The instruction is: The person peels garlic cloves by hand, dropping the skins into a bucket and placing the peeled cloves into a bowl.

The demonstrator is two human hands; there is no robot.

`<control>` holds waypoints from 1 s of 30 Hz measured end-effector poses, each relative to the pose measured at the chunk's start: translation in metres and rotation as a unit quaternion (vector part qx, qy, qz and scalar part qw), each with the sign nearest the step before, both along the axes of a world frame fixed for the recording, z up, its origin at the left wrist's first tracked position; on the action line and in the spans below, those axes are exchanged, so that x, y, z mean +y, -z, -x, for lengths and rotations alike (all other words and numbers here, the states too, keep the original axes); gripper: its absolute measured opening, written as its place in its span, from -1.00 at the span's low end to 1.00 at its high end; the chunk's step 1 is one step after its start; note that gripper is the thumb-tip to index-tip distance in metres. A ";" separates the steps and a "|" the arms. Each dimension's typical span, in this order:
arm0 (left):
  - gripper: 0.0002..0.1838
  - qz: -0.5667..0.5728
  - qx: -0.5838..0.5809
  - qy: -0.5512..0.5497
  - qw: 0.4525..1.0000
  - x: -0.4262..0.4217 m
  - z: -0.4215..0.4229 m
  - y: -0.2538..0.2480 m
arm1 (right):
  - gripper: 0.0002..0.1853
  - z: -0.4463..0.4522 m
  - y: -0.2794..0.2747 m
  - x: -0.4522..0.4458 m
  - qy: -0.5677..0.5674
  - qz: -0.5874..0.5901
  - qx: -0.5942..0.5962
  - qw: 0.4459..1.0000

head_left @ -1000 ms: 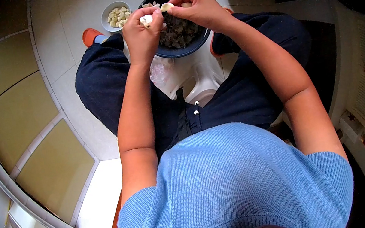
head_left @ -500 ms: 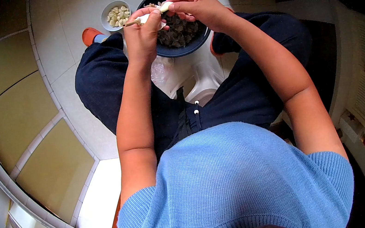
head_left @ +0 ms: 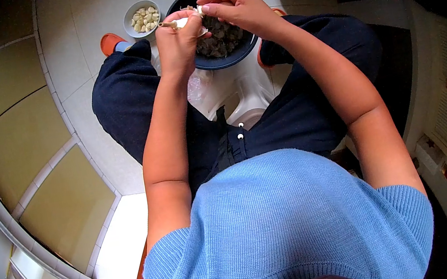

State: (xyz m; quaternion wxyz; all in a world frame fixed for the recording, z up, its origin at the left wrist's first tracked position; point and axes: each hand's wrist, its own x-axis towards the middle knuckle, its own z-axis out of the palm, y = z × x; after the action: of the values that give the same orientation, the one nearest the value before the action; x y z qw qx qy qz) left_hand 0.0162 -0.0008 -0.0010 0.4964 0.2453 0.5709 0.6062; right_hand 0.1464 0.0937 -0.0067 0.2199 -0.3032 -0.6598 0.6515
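- Two hands near each other, raised over the dark blue basin [head_left: 218, 64] with dry garlic skins [head_left: 221, 42]
- In the left hand [head_left: 178, 43], curled round a garlic bulb [head_left: 182, 23], with stalk [head_left: 167, 25] now pointing out to the left, whereas not visible one second ago
- With the right hand [head_left: 243, 12], pinching a pale piece, probably a garlic clove [head_left: 200, 10]; less of it visible than half a second ago
- Apparently still at work on this clove, not yet among the loose cloves [head_left: 145, 19] in the small white bowl [head_left: 127, 26] just beside the basin
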 end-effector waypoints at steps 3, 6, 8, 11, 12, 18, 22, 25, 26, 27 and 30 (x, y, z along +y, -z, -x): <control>-0.86 -0.002 -0.001 -0.002 1.000 0.000 -0.002 -0.001 | -0.74 0.001 0.000 0.000 0.001 -0.027 0.005 1.000; -0.87 -0.004 0.000 0.000 1.000 -0.001 -0.002 0.002 | -0.72 -0.001 0.002 0.002 -0.015 0.024 -0.015 0.999; -0.86 -0.034 -0.056 0.016 0.998 -0.001 0.000 0.004 | -0.71 -0.001 0.006 0.004 -0.026 0.129 0.009 0.991; -0.86 -0.047 -0.107 0.004 0.993 -0.001 0.000 0.000 | -0.72 -0.001 0.001 0.004 -0.028 0.149 0.056 0.987; -0.86 -0.047 -0.107 0.003 0.993 -0.001 0.001 0.001 | -0.72 -0.001 0.000 0.003 -0.028 0.149 0.056 0.987; -0.88 -0.059 -0.154 0.009 0.986 -0.002 0.004 0.003 | -0.76 -0.001 0.001 0.006 -0.037 0.176 0.084 0.980; -0.90 -0.060 -0.167 0.006 0.984 -0.002 0.005 0.004 | -0.76 -0.001 0.001 0.004 -0.026 0.158 0.058 0.985; -0.91 -0.059 -0.175 0.003 0.983 -0.002 0.005 0.005 | -0.76 -0.002 0.002 0.006 -0.010 0.168 0.041 0.985; -0.91 -0.060 -0.182 -0.001 0.982 -0.002 0.006 0.005 | -0.77 -0.003 0.002 0.006 0.004 0.169 0.032 0.985; -0.91 -0.060 -0.182 0.000 0.982 -0.002 0.006 0.003 | -0.77 -0.003 0.004 0.008 0.005 0.169 0.032 0.985; -0.90 -0.054 -0.140 0.002 0.989 -0.003 0.008 -0.003 | -0.78 -0.005 0.010 0.010 0.034 0.170 0.006 0.985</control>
State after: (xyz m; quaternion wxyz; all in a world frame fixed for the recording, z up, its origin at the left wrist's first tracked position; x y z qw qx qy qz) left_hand 0.0084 -0.0033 0.0016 0.5588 0.1856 0.4616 0.6635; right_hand 0.1514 0.1042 -0.0163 0.1913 -0.3541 -0.5277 0.7480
